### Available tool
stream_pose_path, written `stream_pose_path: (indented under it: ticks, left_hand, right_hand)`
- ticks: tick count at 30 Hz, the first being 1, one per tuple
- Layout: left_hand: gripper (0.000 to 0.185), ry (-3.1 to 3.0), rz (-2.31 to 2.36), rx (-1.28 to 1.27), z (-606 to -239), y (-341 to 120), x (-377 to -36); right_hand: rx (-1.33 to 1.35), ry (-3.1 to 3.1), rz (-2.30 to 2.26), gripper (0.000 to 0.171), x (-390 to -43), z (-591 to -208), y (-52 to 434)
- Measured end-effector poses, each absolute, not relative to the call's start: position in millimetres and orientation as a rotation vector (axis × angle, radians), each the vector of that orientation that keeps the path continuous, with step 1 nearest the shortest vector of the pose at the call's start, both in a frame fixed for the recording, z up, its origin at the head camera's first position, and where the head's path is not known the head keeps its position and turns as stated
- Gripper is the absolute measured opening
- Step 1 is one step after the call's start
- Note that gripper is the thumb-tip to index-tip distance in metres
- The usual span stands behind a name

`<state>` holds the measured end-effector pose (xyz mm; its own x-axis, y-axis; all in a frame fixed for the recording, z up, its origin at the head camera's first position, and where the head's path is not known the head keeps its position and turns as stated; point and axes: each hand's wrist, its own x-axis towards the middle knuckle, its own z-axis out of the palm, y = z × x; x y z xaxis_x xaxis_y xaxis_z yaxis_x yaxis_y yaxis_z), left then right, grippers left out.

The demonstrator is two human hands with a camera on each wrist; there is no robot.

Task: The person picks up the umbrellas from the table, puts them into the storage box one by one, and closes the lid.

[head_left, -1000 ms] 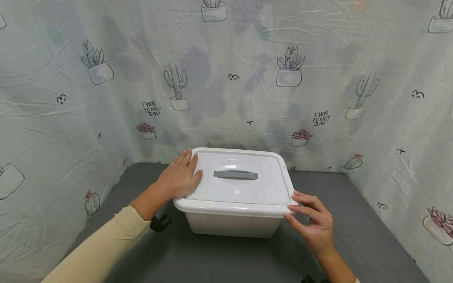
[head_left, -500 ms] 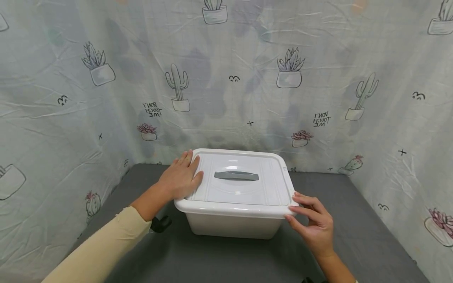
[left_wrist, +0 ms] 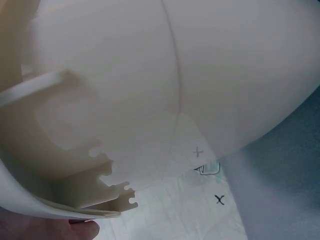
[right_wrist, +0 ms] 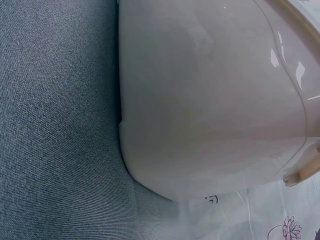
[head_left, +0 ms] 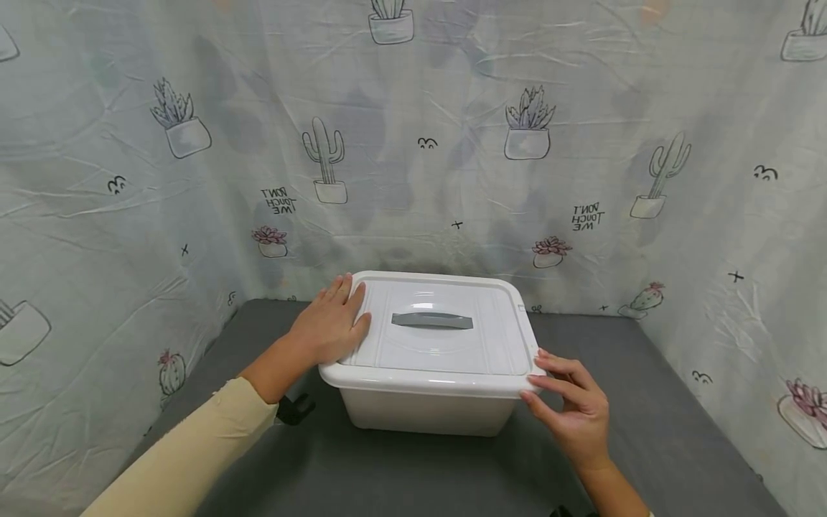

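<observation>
– A cactus-print cloth [head_left: 194, 215] hangs behind and to both sides, and the bench [head_left: 646, 402] under it is dark grey. Where does the box sit?

– The white storage box [head_left: 426, 409] stands in the middle of the bench, its lid [head_left: 439, 348] on, the grey handle [head_left: 431, 320] lying left to right along the lid's middle

– And the hands?

– One at each end of that long axis. The left hand [head_left: 329, 327] lies flat on the lid's left edge, fingers [head_left: 345, 294] straight and together, thumb on the lid. The right hand [head_left: 571, 406] is at the near right corner, fingers [head_left: 549, 377] bent and a little apart, tips touching the rim

– Which is nearer the handle?

– The left, I'd judge; the handle lies just right of its thumb, while the right hand is well off toward the near corner
</observation>
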<state>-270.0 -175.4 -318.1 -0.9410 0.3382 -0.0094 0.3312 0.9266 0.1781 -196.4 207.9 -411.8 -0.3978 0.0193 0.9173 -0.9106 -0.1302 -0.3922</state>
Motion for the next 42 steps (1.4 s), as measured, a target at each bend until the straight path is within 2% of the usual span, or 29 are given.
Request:
stream_pose_path:
  ticks: [42]
  left_hand:
    - [0.070,3.007,0.267,0.502,-315.2,-174.4,-272.8]
  right_hand:
    - [1.033,-1.496,1.522,0.022,-196.2,-403.1,211.2]
